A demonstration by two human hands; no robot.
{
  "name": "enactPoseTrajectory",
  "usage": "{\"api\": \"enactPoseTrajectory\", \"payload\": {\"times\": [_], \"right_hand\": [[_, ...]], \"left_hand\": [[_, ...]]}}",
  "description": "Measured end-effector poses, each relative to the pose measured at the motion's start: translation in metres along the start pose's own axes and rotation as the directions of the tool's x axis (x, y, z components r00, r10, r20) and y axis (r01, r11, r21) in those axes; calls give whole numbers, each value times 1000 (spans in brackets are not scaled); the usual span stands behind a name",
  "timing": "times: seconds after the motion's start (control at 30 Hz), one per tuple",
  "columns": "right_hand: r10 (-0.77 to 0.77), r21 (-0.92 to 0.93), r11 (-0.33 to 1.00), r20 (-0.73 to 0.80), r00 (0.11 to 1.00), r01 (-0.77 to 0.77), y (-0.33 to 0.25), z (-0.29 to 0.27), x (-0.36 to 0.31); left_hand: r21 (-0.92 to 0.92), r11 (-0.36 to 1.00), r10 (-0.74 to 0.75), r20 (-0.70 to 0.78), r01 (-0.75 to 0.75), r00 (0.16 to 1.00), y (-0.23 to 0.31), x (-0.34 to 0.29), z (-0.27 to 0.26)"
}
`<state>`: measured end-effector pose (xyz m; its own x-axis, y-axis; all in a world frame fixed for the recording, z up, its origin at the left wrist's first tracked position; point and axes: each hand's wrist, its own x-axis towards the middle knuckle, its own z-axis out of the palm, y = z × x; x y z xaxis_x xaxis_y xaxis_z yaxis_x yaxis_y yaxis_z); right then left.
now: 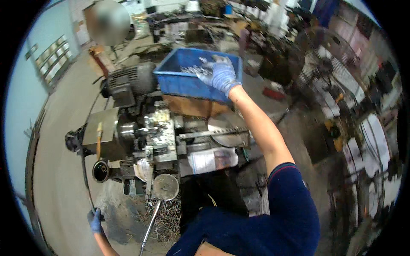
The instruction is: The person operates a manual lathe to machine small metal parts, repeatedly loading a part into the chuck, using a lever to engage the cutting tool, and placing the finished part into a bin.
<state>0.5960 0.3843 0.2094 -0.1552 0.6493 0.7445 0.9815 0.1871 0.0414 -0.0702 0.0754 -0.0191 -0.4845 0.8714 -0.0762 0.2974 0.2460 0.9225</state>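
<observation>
My right hand, in a blue-and-white striped glove, reaches into a blue plastic bin. Its fingers curl around some of the small shiny metal parts there; how many pieces it has is hidden. At the lower left, my left hand, in a blue glove, is closed around the low end of a long thin black rod. That rod runs up beside a small lathe-like machine with a grey headstock and a round metal spindle.
A brush lies on the headstock, with a dark cup below. An electric motor stands behind. A round plate and a metal lever jut toward me above scattered metal pieces. A large fan stands at right.
</observation>
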Motion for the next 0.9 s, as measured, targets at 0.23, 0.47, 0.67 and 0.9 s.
{"api": "enactPoseTrajectory", "payload": {"times": [0.23,0.47,0.67,0.9], "right_hand": [[338,241,874,320,885,-422,114,-87,-206],[810,-378,421,566,154,-824,175,-212,-487],[734,-679,424,646,-212,-599,157,-190,-605],[701,-688,573,693,-167,-446,143,-171,-603]], "left_hand": [[49,986,-154,-69,157,986,-22,-5,-26],[147,921,-370,41,360,928,20,-13,-13],[137,907,-406,38,397,913,26,-12,-10],[131,946,-302,19,297,953,41,-31,6]]}}
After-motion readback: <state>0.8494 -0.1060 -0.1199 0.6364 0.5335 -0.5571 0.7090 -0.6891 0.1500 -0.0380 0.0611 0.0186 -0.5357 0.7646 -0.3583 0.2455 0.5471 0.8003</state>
